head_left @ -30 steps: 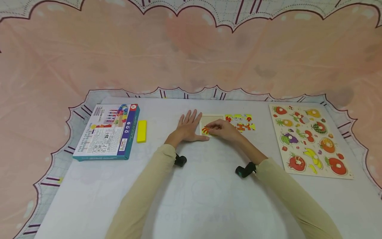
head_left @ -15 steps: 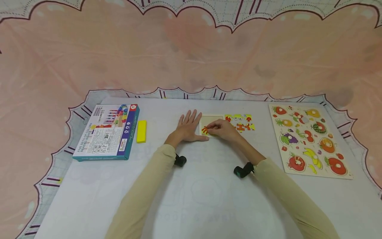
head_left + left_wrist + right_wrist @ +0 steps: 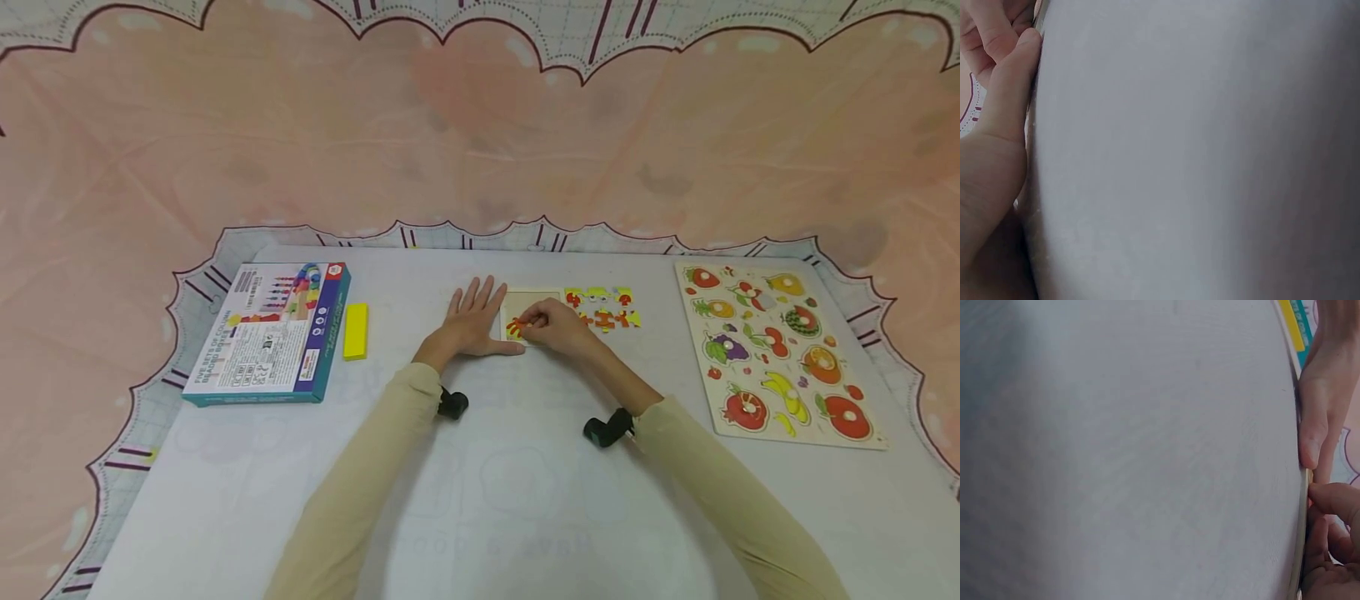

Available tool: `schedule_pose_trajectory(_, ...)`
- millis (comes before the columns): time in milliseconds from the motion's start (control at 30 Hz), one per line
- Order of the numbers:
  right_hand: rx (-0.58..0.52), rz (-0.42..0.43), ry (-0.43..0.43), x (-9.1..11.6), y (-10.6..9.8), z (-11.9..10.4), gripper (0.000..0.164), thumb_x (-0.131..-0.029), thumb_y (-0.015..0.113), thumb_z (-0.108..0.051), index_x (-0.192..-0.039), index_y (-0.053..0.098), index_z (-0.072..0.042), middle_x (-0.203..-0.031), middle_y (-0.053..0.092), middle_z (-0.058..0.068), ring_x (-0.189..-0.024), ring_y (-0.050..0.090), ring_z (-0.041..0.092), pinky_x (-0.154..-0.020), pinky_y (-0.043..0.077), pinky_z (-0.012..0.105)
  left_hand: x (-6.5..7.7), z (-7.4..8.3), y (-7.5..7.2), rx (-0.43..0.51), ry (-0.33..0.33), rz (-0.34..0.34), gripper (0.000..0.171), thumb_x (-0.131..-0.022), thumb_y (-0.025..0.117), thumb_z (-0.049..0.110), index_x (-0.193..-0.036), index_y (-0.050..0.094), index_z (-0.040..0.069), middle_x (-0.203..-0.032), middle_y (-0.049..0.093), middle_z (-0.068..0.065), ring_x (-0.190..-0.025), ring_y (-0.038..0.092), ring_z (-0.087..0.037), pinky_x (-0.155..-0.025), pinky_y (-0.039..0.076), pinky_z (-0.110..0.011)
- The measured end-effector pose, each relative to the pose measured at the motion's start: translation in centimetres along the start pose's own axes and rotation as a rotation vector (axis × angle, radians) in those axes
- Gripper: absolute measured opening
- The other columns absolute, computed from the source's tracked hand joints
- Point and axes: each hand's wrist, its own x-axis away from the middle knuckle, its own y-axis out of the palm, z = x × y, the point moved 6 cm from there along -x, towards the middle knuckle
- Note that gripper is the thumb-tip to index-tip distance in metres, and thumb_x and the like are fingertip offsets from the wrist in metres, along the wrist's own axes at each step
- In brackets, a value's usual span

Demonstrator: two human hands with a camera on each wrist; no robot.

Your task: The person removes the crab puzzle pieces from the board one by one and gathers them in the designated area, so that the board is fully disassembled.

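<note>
In the head view, my left hand (image 3: 474,323) lies with spread, straight fingers against the left side of a shallow wooden puzzle tray (image 3: 528,297). Its thumb runs along the tray's near edge. Curled over the tray's lower middle, my right hand (image 3: 561,328) pinches a small jigsaw piece, mostly hidden by the fingertips. A yellow and red jigsaw piece (image 3: 513,328) sits in the tray's near left corner. Several loose jigsaw pieces (image 3: 604,318) lie just right of the tray. The right wrist view has the right fingertips (image 3: 1317,491) close to the left thumb at the tray's edge.
A boxed set (image 3: 262,333) lies at the left, with a yellow block (image 3: 356,331) beside it. To the right is a fruit puzzle board (image 3: 780,358). All rest on a white table (image 3: 510,483) before a patterned peach cloth (image 3: 480,125).
My right wrist and forearm have shifted slightly left and toward me, while the fingertips stay at nearly the same spot in the tray. The left hand has not moved.
</note>
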Motion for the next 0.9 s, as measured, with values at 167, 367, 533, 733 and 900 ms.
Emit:
schedule_pose_trajectory(167, 0.016, 0.000, -0.011, -0.14, 0.12, 0.00, 0.025, -0.092, 0.064, -0.018, -0.113, 0.066, -0.004, -0.107, 0.057, 0.010, -0.089, 0.052, 0.018, -0.074, 0.043, 0.023, 0.07, 0.02, -0.09, -0.016, -0.001, -0.002, 0.114, -0.081, 0.059, 0.071, -0.157, -0.007, 0.019, -0.164, -0.017, -0.006, -0.151, -0.019, -0.026, -0.122, -0.009, -0.050)
schedule_pose_trajectory(367, 0.006, 0.004, -0.028, -0.13, 0.17, -0.06, 0.024, -0.091, 0.064, -0.017, -0.111, 0.066, -0.002, -0.106, 0.058, 0.011, -0.088, 0.052, 0.019, -0.074, 0.043, 0.023, 0.07, 0.01, -0.05, -0.014, 0.004, 0.001, 0.114, -0.080, 0.060, 0.071, -0.157, -0.007, 0.019, -0.164, -0.017, -0.006, -0.151, -0.019, -0.026, -0.122, -0.010, -0.050)
schedule_pose_trajectory(533, 0.001, 0.009, -0.033, -0.22, 0.17, 0.04, 0.024, -0.091, 0.065, -0.017, -0.111, 0.065, -0.002, -0.105, 0.057, 0.010, -0.088, 0.051, 0.019, -0.075, 0.043, 0.023, 0.03, 0.00, -0.03, -0.010, 0.005, 0.002, 0.114, -0.080, 0.059, 0.071, -0.157, -0.008, 0.019, -0.164, -0.017, -0.006, -0.151, -0.019, -0.026, -0.122, -0.010, -0.050)
schedule_pose_trajectory(733, -0.042, 0.015, -0.062, -0.18, 0.01, 0.01, 0.022, -0.090, 0.066, -0.014, -0.109, 0.063, -0.002, -0.103, 0.060, 0.011, -0.087, 0.053, 0.019, -0.075, 0.045, 0.023, 0.08, 0.02, -0.04, -0.008, 0.006, 0.002, 0.114, -0.080, 0.059, 0.071, -0.157, -0.007, 0.019, -0.164, -0.017, -0.006, -0.151, -0.019, -0.026, -0.122, -0.009, -0.050)
schedule_pose_trajectory(900, -0.082, 0.023, -0.103, -0.12, -0.08, -0.01, 0.020, -0.089, 0.067, -0.013, -0.106, 0.061, -0.003, -0.098, 0.061, 0.010, -0.084, 0.053, 0.018, -0.075, 0.045, 0.023, 0.02, -0.04, -0.05, -0.013, 0.010, 0.002, 0.114, -0.080, 0.059, 0.072, -0.157, -0.007, 0.019, -0.164, -0.017, -0.006, -0.151, -0.019, -0.026, -0.122, -0.009, -0.049)
